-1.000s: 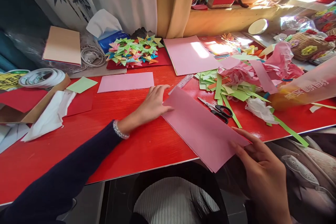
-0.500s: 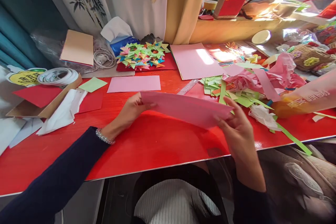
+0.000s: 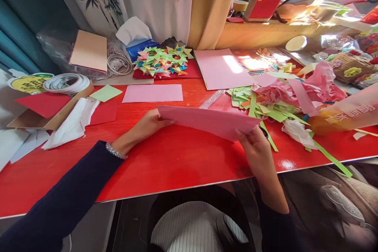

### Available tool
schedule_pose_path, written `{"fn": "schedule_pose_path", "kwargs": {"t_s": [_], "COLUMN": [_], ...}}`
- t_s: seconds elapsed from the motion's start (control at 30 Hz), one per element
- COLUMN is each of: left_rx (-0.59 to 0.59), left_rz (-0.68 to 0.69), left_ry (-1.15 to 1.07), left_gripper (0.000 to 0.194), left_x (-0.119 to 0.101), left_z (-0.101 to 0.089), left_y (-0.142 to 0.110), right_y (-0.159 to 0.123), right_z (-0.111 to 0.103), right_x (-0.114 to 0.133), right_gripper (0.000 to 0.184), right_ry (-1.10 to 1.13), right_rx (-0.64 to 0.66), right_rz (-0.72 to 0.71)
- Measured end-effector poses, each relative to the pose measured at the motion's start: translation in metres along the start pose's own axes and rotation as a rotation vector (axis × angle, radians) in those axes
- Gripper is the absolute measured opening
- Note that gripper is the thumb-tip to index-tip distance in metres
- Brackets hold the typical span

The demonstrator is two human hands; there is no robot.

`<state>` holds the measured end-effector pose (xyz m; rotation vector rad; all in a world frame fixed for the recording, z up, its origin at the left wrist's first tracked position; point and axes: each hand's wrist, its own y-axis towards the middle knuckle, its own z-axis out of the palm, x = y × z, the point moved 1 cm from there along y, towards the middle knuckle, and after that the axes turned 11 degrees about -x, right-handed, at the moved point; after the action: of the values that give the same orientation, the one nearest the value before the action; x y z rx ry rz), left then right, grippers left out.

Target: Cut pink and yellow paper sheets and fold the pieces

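Note:
A pink paper sheet [image 3: 208, 121] is held up off the red table [image 3: 177, 161] between both hands. My left hand [image 3: 149, 124] pinches its left corner, fingers closed on the edge. At the sheet's lower right corner my right hand [image 3: 255, 147] grips it from below. A smaller pink rectangle [image 3: 152, 93] lies flat on the table just behind, beside a light green square [image 3: 105, 93].
Folded coloured paper stars [image 3: 161, 62] are heaped at the back by a tissue box [image 3: 138, 43]. Green strips and pink scraps [image 3: 274, 98] clutter the right side, with a large pink sheet [image 3: 221, 69] behind. Tape rolls [image 3: 69, 83] and a cardboard tray [image 3: 50, 118] sit at the left.
The pink sheet lay flat on the table with my hands on its ends a second ago; both hands have lifted it and turned it nearly edge-on, hiding the scissors behind it.

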<state>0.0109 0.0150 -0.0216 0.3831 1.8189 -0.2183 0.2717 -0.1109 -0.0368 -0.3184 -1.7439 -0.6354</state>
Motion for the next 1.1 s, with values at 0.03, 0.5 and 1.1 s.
{"fn": "schedule_pose_path", "kwargs": {"t_s": [0.03, 0.5, 1.1], "left_rx": [0.003, 0.181, 0.022], "left_rz": [0.01, -0.255, -0.082], "left_ry": [0.006, -0.027, 0.116], "left_gripper": [0.025, 0.055, 0.027], "left_x": [0.002, -0.023, -0.022], "left_z": [0.0, -0.021, -0.029], "left_y": [0.001, 0.003, 0.005], "right_y": [-0.001, -0.013, -0.022], "right_z": [0.001, -0.012, -0.008], "right_x": [-0.003, 0.016, 0.015], "right_gripper": [0.025, 0.031, 0.012], "right_ry": [0.0, 0.262, -0.043], "right_rx": [0.009, 0.243, -0.087], "right_rz": [0.008, 0.504, 0.095]}}
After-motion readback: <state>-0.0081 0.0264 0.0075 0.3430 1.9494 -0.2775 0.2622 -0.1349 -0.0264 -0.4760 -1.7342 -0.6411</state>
